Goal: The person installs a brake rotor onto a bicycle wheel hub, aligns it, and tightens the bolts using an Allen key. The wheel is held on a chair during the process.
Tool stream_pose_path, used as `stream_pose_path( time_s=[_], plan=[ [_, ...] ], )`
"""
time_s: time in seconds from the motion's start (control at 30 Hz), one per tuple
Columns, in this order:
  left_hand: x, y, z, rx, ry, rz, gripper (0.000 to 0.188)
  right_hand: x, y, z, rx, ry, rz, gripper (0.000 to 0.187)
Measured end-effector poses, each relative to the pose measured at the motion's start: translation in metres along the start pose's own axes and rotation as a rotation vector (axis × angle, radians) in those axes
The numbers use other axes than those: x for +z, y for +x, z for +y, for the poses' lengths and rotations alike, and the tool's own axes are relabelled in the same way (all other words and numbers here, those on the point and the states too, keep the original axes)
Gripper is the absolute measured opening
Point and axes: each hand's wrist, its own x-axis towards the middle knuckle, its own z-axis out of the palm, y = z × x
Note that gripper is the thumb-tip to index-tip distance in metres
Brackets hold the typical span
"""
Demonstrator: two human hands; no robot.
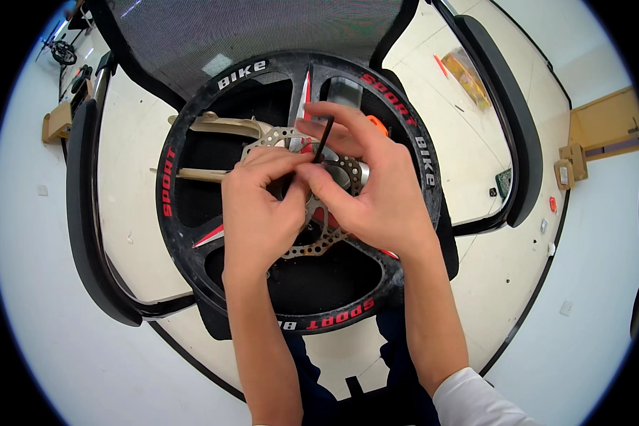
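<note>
A black bicycle wheel (172, 153) with broad spokes lies flat, with a drilled metal brake disc (299, 251) at its centre. Over the disc, my right hand (376, 181) pinches a thin black hex key (324, 138) that stands steeply near the hub. My left hand (259, 209) is closed, its index fingertip and thumb close to the key's lower end. Whatever it pinches is hidden behind the fingers. The key's lower tip and most of the hub are covered by my hands.
Under the wheel is a mesh-backed office chair with a left armrest (84, 213) and a right armrest (500, 121). Tan handle-like parts (227, 126) and an orange item (376, 126) show between the spokes. A yellow plastic packet (467, 78) and cardboard boxes (574, 160) lie on the floor.
</note>
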Motion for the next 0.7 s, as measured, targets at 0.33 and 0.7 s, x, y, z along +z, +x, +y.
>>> stream_pose_path(
  time_s=[0.33,0.7],
  plan=[
    [0.001,0.001,0.023,-0.163,0.115,0.014,0.021,-0.012,0.001,0.003,0.21,0.048,-0.127,0.026],
    [0.011,-0.011,0.026,-0.043,0.456,-0.006,0.014,-0.031,0.009,-0.009,0.283,0.414,0.111,0.019]
  ],
)
